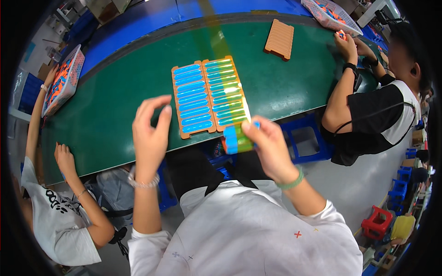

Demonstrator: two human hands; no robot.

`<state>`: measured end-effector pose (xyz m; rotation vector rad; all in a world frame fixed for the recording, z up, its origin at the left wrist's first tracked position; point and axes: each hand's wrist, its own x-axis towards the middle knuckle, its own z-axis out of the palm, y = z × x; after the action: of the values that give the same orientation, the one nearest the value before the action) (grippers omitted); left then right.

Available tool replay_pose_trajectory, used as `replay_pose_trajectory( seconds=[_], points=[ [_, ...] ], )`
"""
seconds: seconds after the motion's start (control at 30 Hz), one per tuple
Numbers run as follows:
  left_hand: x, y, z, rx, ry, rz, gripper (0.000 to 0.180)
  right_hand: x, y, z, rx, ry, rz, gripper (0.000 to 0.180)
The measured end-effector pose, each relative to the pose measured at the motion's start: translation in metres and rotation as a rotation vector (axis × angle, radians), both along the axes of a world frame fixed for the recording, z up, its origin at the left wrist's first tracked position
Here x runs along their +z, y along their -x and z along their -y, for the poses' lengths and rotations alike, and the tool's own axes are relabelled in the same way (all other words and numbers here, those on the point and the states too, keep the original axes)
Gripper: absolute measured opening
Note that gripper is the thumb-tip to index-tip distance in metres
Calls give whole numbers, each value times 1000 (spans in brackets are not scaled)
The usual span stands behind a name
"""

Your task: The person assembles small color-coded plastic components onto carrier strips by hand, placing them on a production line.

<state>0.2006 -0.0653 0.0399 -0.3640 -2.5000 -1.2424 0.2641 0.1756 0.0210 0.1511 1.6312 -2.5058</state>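
Your right hand is raised above your lap, at the near edge of the green table. Its fingers are closed around a small bundle of blue oblong pieces, some tinted green by a yellow band of light. The bundle sits between thumb and fingertips, just below the near end of the right tray.

Your left hand is raised beside it, apart from the bundle. Its fingers are spread and curled, thumb opposed, and it holds nothing.

Two brown trays lie side by side on the table directly ahead of you, touching along their long edges. Each slot carries one blue oblong piece.

An unfilled brown tray lies farther back, to the right. A seated person on the right and another on the left each work near a white basket of coloured parts.
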Motion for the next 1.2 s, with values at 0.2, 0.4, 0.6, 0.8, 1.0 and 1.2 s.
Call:
replay_pose_trajectory(
  seconds=[0.2,0.4,0.6,0.8,1.0,1.2],
  points=[
    [25,137,-29,-165,-164,339,37,-29,-32,7,17,-17,107,22],
    [11,212,-52,-312,-133,551,40,-20,-31,10,1,-63,189,22],
    [5,224,-57,-421,-127,477,31,-21,-31,9,-47,-67,226,16],
    [8,220,-64,-419,-201,328,30,-13,-25,21,-134,-68,96,47],
    [8,226,-52,-462,-272,346,29,-2,2,3,148,-461,-25,87],
    [6,226,-50,-450,-248,294,27,1,10,1,215,-601,0,93]
  ],
)
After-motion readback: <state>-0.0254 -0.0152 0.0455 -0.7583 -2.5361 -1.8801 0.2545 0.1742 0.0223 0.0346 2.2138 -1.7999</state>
